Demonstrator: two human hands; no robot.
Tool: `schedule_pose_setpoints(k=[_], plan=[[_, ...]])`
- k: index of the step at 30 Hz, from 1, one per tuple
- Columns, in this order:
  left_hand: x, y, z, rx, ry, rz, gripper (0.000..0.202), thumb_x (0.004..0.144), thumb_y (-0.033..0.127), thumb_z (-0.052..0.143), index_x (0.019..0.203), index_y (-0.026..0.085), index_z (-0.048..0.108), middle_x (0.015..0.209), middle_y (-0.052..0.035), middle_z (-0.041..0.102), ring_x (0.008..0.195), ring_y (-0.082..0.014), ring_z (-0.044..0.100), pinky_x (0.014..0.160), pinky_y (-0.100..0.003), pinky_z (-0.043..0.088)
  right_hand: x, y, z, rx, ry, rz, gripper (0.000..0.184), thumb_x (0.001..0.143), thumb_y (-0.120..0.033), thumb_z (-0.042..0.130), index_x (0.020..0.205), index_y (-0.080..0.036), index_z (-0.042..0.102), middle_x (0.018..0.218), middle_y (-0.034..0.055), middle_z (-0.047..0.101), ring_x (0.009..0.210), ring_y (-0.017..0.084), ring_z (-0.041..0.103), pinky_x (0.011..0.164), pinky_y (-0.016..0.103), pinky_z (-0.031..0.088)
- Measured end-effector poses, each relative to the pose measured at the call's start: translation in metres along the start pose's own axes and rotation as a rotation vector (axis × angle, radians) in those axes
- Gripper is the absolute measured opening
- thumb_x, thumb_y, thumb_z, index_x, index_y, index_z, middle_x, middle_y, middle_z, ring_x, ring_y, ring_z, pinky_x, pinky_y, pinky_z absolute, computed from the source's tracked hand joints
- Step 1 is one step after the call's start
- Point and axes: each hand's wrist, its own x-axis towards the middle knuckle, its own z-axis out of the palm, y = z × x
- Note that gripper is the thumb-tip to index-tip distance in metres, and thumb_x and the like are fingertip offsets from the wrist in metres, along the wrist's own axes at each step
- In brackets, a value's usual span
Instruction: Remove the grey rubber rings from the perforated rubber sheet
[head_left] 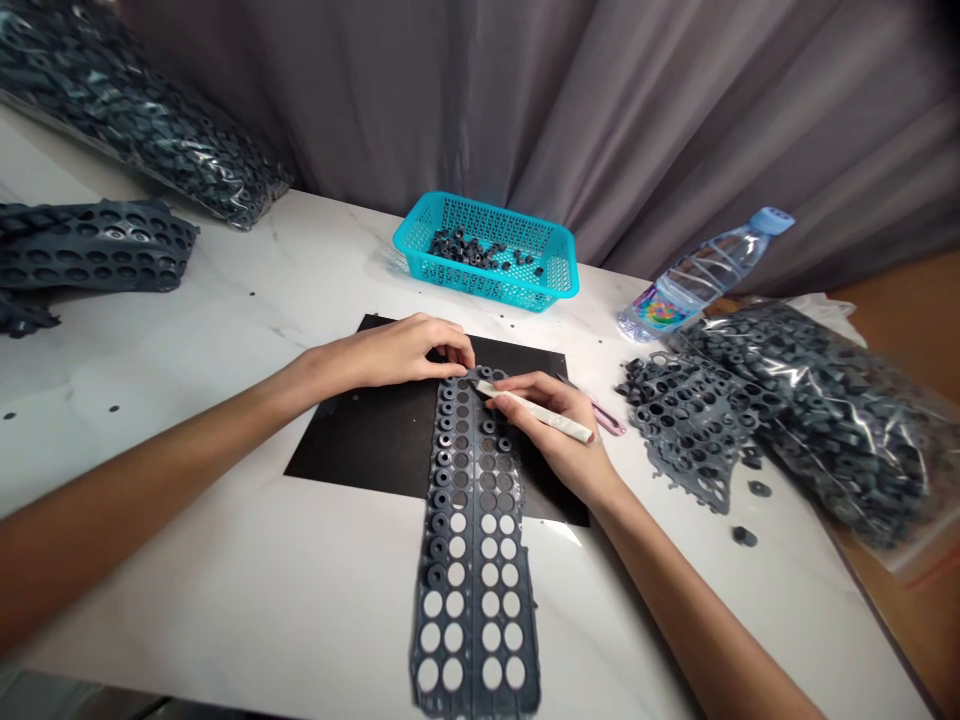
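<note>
A long dark grey rubber sheet (472, 540) with rows of round holes lies lengthwise before me, its far part on a black mat (360, 420). Small ring-shaped rubber pieces sit along its left row and near its far end. My left hand (420, 350) has curled fingers and thumb pinching the sheet's far left corner. In my right hand (559, 420) is a slim pen-shaped tool with a white wrapped handle (555, 415), held like a pencil. Its tip points at the sheet's far end; the exact kind of tip is too small to tell.
Behind the mat stands a turquoise basket (487, 288) with small black pieces. To the right are a water bottle (694, 275), pink-handled tool (609, 420), holed rubber scrap (697, 420) and bag of rubber parts (847, 430). Another full bag (150, 120) and rubber sheets (97, 245) lie left.
</note>
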Motion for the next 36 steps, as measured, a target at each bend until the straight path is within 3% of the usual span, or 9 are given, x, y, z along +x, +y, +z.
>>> schedule_pose_setpoints(k=[29, 36], plan=[[-0.0004, -0.0006, 0.0022, 0.055, -0.007, 0.002, 0.013, 0.100, 0.029, 0.070, 0.108, 0.026, 0.081, 0.111, -0.0038, 0.081, 0.100, -0.0222, 0.075, 0.088, -0.032, 0.053, 0.0009, 0.0020, 0.0051, -0.007, 0.015, -0.021, 0.027, 0.100, -0.046, 0.081, 0.110, -0.020, 0.078, 0.104, 0.0086, 0.084, 0.095, 0.023, 0.080, 0.087, 0.035, 0.060], [-0.0016, 0.0072, -0.0008, 0.121, -0.054, 0.006, 0.017, 0.107, 0.030, 0.064, 0.114, 0.023, 0.078, 0.118, -0.0044, 0.079, 0.106, -0.0202, 0.074, 0.094, -0.030, 0.052, 0.0000, 0.0003, 0.0038, -0.055, 0.011, -0.032, 0.027, 0.100, -0.044, 0.079, 0.109, -0.019, 0.079, 0.104, 0.0088, 0.084, 0.094, 0.024, 0.078, 0.084, 0.034, 0.059]])
